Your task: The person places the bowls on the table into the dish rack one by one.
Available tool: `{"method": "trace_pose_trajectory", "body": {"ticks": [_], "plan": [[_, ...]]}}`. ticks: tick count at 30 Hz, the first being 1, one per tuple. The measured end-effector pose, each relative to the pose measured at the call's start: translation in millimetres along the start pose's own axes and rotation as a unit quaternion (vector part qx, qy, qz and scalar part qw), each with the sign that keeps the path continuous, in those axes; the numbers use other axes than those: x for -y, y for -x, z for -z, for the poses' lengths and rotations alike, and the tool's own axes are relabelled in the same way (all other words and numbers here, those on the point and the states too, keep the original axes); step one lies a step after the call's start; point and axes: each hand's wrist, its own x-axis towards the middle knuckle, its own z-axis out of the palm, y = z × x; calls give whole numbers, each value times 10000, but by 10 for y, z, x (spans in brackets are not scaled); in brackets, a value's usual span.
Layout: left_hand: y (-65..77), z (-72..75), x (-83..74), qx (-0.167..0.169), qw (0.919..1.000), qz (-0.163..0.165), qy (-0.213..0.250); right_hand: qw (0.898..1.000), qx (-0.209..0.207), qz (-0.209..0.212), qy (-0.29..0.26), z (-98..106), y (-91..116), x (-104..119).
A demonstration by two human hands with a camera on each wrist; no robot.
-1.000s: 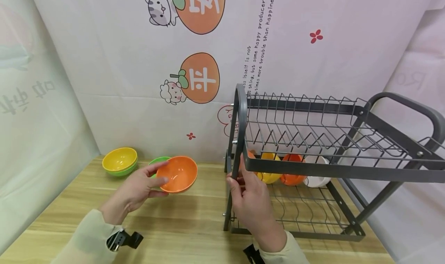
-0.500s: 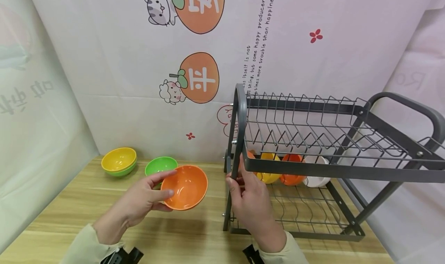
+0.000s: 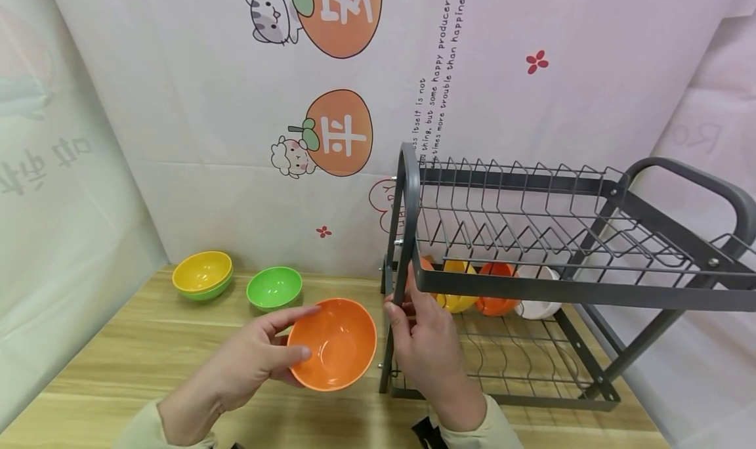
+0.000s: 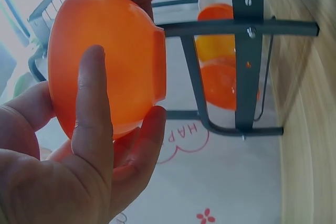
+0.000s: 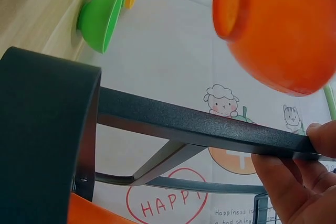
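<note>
My left hand (image 3: 254,357) holds an orange bowl (image 3: 336,347) by its left side, thumb over the rim and fingers beneath. The bowl is tilted, its inside facing the head camera, just left of the dark metal dish rack (image 3: 590,293). In the left wrist view the fingers spread over the bowl's outer wall (image 4: 126,40). My right hand (image 3: 431,350) grips the rack's front left post, thumb on one side and fingers on the other, as the right wrist view shows of the hand (image 5: 299,182).
On the rack's lower tier, a yellow bowl (image 3: 456,298), an orange bowl (image 3: 497,291) and a white bowl (image 3: 539,304) stand on edge, with another orange one partly hidden. A green bowl (image 3: 274,288) sits on the wooden table (image 3: 106,370), near a yellow bowl (image 3: 203,272) stacked in green.
My left hand has carried the orange bowl rightward and toward me, away from the green bowl, which now shows fully. The right hand has stayed on the rack post.
</note>
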Motion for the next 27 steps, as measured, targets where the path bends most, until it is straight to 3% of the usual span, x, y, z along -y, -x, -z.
{"method": "trace_pose_trajectory", "body": {"ticks": [9, 14, 21, 23, 27], "plan": [[40, -89, 21, 135, 9999, -4, 62, 9999, 46, 39, -99, -3, -8, 2], [44, -108, 35, 230, 9997, -25, 116, 9993, 256, -232, -122, 58, -12, 41], [58, -148, 46, 253, 9996, -8, 141, 9924, 448, -891, 719, 346, -9, 79], [66, -161, 47, 288, 9995, -17, 124, 9908, 565, -1102, 542, 438, 17, 93], [77, -190, 47, 338, 9993, -1, 130, 9867, 933, -1190, -604, 567, 93, 122]]}}
